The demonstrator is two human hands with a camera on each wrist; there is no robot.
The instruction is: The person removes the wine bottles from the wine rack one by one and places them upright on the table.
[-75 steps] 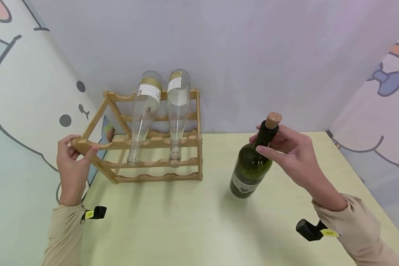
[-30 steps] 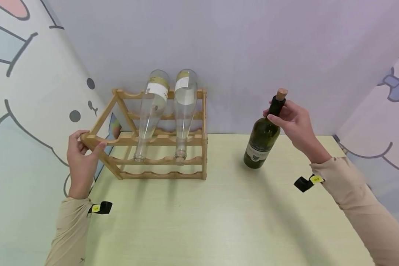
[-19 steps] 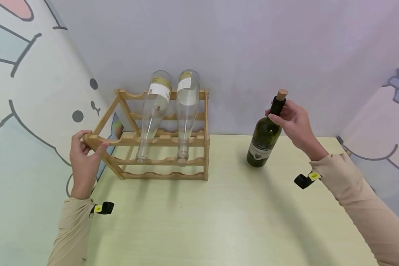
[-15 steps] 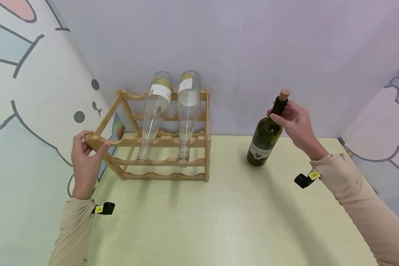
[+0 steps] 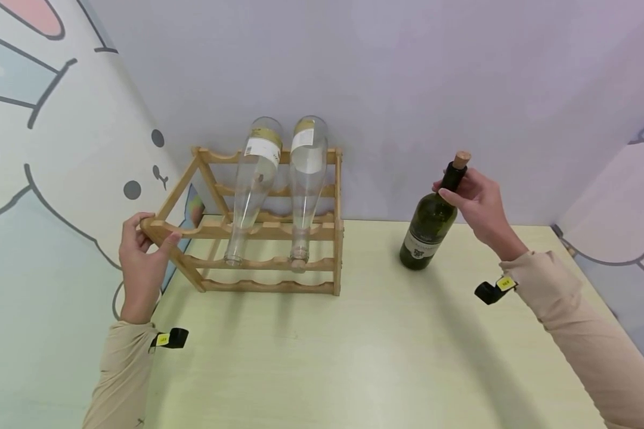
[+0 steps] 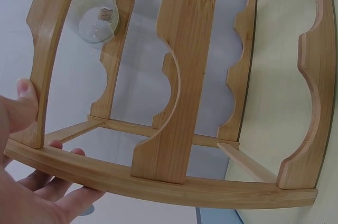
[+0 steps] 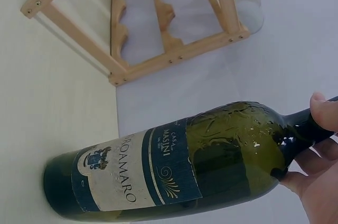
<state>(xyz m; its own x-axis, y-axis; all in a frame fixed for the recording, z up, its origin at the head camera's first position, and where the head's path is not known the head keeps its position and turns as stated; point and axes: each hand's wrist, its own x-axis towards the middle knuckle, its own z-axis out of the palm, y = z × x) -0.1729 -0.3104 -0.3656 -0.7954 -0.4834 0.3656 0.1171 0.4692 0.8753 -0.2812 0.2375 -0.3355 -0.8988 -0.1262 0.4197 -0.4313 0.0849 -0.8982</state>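
My right hand [image 5: 479, 204] grips a dark green wine bottle [image 5: 427, 229] by the neck, thumb on the near side. A cork [image 5: 462, 159] sits in its mouth, and the bottle leans with its neck to the right over the table. In the right wrist view, the blue and cream label [image 7: 134, 171] faces the camera. My left hand [image 5: 142, 262] holds the upper front left corner of a wooden wine rack [image 5: 268, 229], fingers under the end rail and thumb against the front bar. Two clear bottles, a left one [image 5: 254, 179] and a right one [image 5: 307, 185], lie necks forward on its top tier.
The rack stands on a pale yellow-green table [image 5: 322, 363], close to the grey back wall [image 5: 386, 107]. A wall with cartoon drawings [image 5: 70, 196] rises at the left, and a similar one [image 5: 622, 208] at the right. The rack's lower bars hold no bottles.
Since the earliest frame, my right hand has carried the green bottle back toward the wall and turned its label. Over the last half second it barely moves. My left hand keeps its hold on the rack.
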